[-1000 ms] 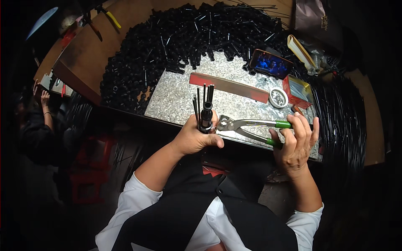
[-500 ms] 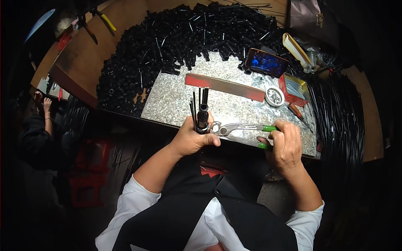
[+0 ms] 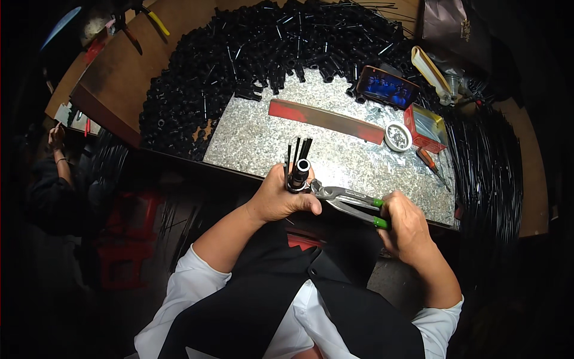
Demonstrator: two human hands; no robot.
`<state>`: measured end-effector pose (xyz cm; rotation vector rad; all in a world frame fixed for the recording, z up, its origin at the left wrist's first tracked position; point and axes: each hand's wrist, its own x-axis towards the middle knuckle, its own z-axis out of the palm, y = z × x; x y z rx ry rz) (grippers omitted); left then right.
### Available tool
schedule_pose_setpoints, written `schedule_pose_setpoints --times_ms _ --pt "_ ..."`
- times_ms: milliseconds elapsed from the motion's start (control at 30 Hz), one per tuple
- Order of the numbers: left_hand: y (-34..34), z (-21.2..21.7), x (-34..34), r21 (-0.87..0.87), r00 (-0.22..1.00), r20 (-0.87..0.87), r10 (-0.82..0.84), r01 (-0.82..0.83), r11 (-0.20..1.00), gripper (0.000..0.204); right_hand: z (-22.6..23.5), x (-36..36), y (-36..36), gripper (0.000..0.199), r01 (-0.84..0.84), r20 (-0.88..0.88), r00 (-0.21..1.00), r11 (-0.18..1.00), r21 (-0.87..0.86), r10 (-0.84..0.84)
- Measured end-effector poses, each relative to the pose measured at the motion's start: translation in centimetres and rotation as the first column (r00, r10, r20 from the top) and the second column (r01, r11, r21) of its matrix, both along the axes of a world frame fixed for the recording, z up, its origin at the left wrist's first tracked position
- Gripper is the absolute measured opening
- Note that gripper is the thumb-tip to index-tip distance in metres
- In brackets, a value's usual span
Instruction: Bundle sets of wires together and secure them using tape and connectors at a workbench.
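My left hand [image 3: 272, 196] is closed around a black tube-shaped part [image 3: 300, 172], with its hollow end facing up. Several thin black rods [image 3: 290, 151] stand up beside the tube in the same grip. From the right, the jaws of metal pincers [image 3: 330, 192] with green handle grips meet the lower part of the tube, where a shiny ring partly shows; fingers hide some of the contact. My right hand [image 3: 408, 224] is wrapped round the green grips, which stand a little apart.
Behind lies a big heap of black tube parts [image 3: 239, 54] on a speckled tabletop [image 3: 239, 140]. Across it rests a red-brown bar [image 3: 326, 121]. To the right are a white dish [image 3: 397, 137], a phone [image 3: 387, 88], a red box [image 3: 427, 128], a screwdriver [image 3: 431, 167] and long black rods [image 3: 490, 173].
The tube has tipped so its open end faces me more. Both the pincers and my right hand have dropped slightly, and the green grips are a little closer together.
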<state>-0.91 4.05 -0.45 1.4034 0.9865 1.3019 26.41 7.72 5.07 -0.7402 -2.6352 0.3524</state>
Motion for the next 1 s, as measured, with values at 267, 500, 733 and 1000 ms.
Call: schedule_pose_setpoints --times_ms 267,500,733,1000 --pt "-0.2 0.7 -0.8 0.132 0.989 -0.097 -0.113 0.125 0.983 0.046 -0.2 -0.1 -0.3 0.020 -0.064 -0.010 0.997 0.797 -0.601 0.073" --pt "-0.4 2.1 0.1 -0.085 0.957 0.064 -0.284 0.289 0.954 0.044 -3.0 1.6 -0.3 0.021 -0.149 -0.188 0.980 -0.396 -0.906 0.062" --pt "0.0 1.4 -1.2 0.026 0.978 -0.080 -0.193 0.196 0.980 0.046 -0.4 -0.8 -1.5 0.047 -0.054 -0.033 0.997 0.297 -0.953 0.077" --pt "0.7 1.2 -1.8 -0.019 0.973 0.106 -0.205 0.208 0.978 0.045 -1.5 -0.7 -3.0 0.018 0.029 -0.084 0.995 0.977 -0.210 -0.048"
